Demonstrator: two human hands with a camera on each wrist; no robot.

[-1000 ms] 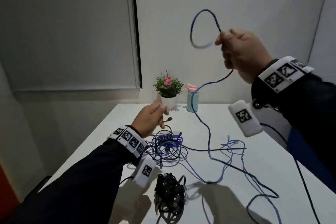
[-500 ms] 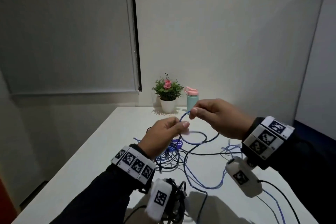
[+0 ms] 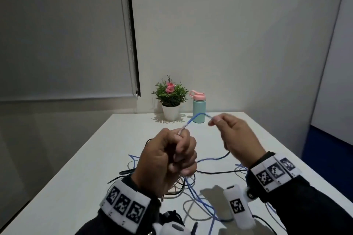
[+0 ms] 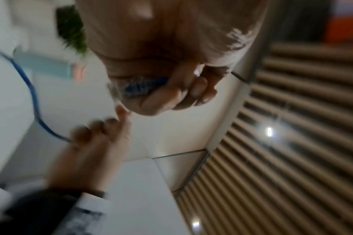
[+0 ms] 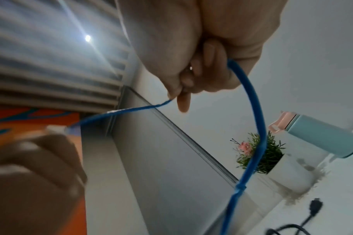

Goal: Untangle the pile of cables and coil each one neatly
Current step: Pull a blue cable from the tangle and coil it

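Left hand (image 3: 168, 160): fingers curled tight round blue cable (image 3: 193, 119) near its clear plug end. Right hand (image 3: 238, 139): thumb & forefinger pinch same cable further along; rest trails to tangle on surface (image 3: 95, 168).

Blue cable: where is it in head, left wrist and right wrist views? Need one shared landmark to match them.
Head: blue cable arcs at centre between left hand and right hand.
Left wrist: down the left edge.
Right wrist: hangs right of centre from the right hand.
Shared landmark: teal bottle.
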